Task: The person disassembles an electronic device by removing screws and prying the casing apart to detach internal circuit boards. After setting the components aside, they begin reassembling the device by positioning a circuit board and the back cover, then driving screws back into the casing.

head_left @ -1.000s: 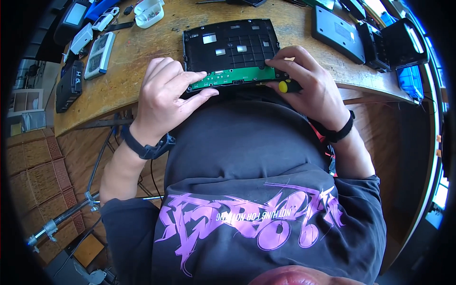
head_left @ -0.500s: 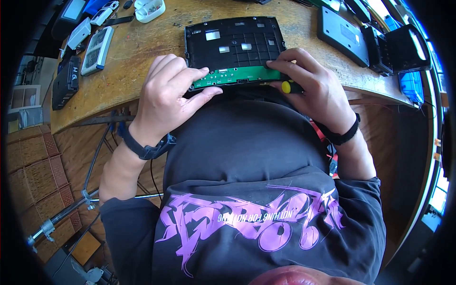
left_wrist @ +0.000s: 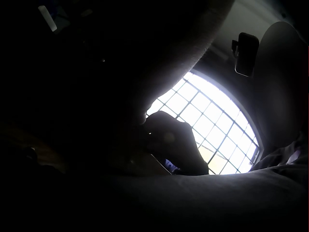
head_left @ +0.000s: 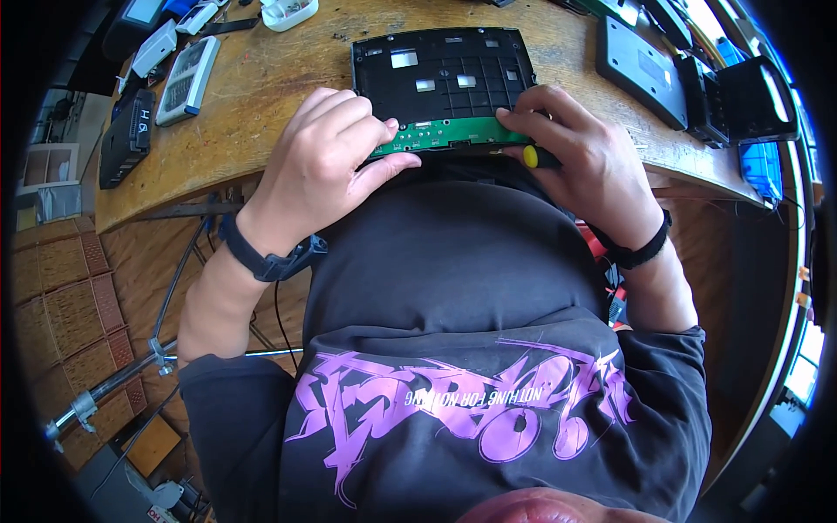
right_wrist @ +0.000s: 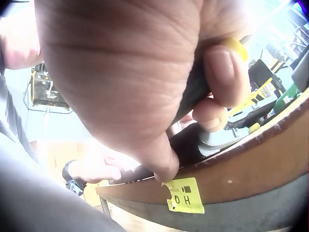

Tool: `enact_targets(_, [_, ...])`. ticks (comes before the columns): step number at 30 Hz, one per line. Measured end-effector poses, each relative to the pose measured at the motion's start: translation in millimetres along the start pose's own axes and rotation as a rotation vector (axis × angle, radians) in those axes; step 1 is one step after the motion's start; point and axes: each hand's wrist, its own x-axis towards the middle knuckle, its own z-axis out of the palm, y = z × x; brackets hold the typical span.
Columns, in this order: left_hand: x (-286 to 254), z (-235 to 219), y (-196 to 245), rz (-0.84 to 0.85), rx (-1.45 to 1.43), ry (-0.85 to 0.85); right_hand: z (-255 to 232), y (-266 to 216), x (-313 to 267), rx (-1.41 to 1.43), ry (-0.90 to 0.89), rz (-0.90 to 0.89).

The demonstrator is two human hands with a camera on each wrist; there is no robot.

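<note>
My left hand grips the left end of a black plastic housing, thumb below the near edge and fingertips at the green circuit board. The board runs along that near edge, held close to the belly. At the other end my right hand pinches board and housing between forefinger and thumb. A screwdriver with a black and yellow handle lies in the same hand; in the right wrist view fingers curl round its dark handle. The left wrist view is mostly dark.
On the wooden bench, a white-framed device and a black box stand left. A grey case and dark equipment stand right. A white tray sits at the back. A yellow label marks the bench edge.
The head view has shifted slightly, so bench items appear moved. My left hand has slid a little inward along the housing, covering more of the board's left end. The right hand keeps its hold.
</note>
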Motion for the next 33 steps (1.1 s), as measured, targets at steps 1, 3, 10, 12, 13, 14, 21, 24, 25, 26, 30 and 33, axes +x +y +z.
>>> enact_targets(1, [-0.5,-0.7,0.8,-0.001,0.002,0.000,-0.8,-1.3,0.4,-0.019,-0.015,0.004])
enact_targets(3, [-1.1,-0.7,2.3,-0.129,-0.077,-0.022,-2.5,-1.7,0.8,-0.040,-0.031,0.007])
enact_targets(10, [-5.7,0.7,3.6,-0.164,-0.090,0.029,-7.1,-9.5,3.4,-0.076,-0.055,0.023])
enact_targets(12, [-5.1,-0.7,1.4,-0.090,-0.014,0.015,-6.9,-9.7,1.9,-0.083,-0.064,0.012])
enact_targets(13, [-5.7,-0.5,1.6,-0.090,-0.014,0.015,-6.9,-10.1,1.7,-0.094,-0.056,0.007])
enact_targets(14, [-6.7,0.0,1.8,-0.101,-0.004,0.008,-6.7,-10.6,1.6,-0.105,-0.046,0.002])
enact_targets(21, [-9.4,-1.3,4.2,-0.016,0.103,-0.021,-5.7,-21.3,1.0,-0.155,-0.046,0.024])
enact_targets(24, [-13.3,0.2,2.1,0.013,0.138,-0.013,-4.3,-16.8,-0.7,-0.163,-0.033,0.024])
enact_targets(25, [-13.5,0.4,1.8,0.015,0.139,-0.014,-2.9,-13.7,-1.5,-0.163,-0.032,0.010])
enact_targets(26, [-14.0,0.2,1.7,0.030,0.127,-0.011,-2.4,-11.5,-2.0,-0.161,-0.032,-0.004])
enact_targets(30, [-12.6,-6.4,1.4,0.074,0.127,0.002,-10.6,-6.9,1.7,-0.139,-0.012,-0.041])
enact_targets(33, [-6.2,-19.9,1.1,0.077,0.160,-0.004,-19.5,-4.4,6.3,-0.172,0.001,-0.068])
